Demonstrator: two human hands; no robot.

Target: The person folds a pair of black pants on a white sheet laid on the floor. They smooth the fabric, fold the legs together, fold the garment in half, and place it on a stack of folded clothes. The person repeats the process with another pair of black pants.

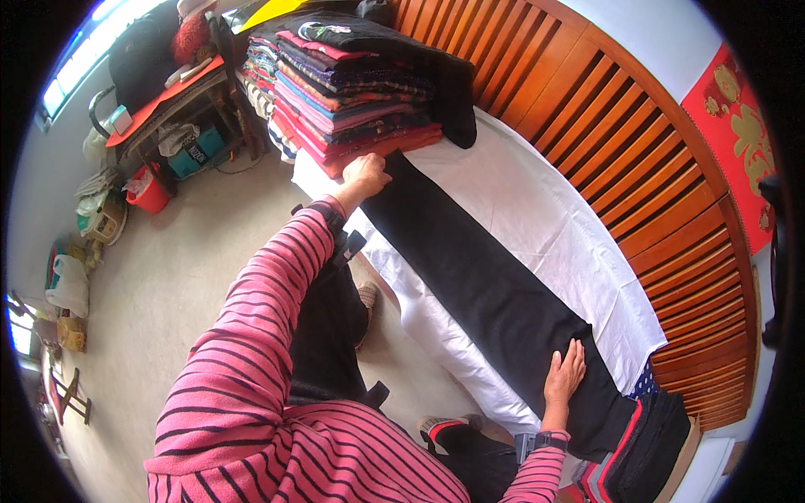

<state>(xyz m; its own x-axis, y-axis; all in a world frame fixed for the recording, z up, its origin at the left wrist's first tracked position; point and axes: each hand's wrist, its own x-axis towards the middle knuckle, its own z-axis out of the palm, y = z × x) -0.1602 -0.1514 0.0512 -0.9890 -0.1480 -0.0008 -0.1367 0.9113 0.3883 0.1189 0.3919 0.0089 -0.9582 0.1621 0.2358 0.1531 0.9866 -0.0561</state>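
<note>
A pair of black trousers (pixel 486 268), apparently folded lengthwise, lies stretched across a white sheet (pixel 537 180). At the far, narrower end my left hand (pixel 366 174) grips the hem, its fingers curled closed on the edge. My right hand (pixel 564 375) rests flat on the wider near end, fingers extended. Just beyond my left hand rises a tall stack of folded clothes (pixel 352 96) in red, purple and dark colours. A black garment (pixel 449 80) is draped over its top and hangs down the right side.
Wooden slats (pixel 604 151) run along the right side. Folded dark garments (pixel 650 453) stand at the lower right. At the left are a table (pixel 172 96) with a red top, a red bucket (pixel 148 191), bags and a small wooden stool (pixel 71 398) on the concrete floor (pixel 176 310).
</note>
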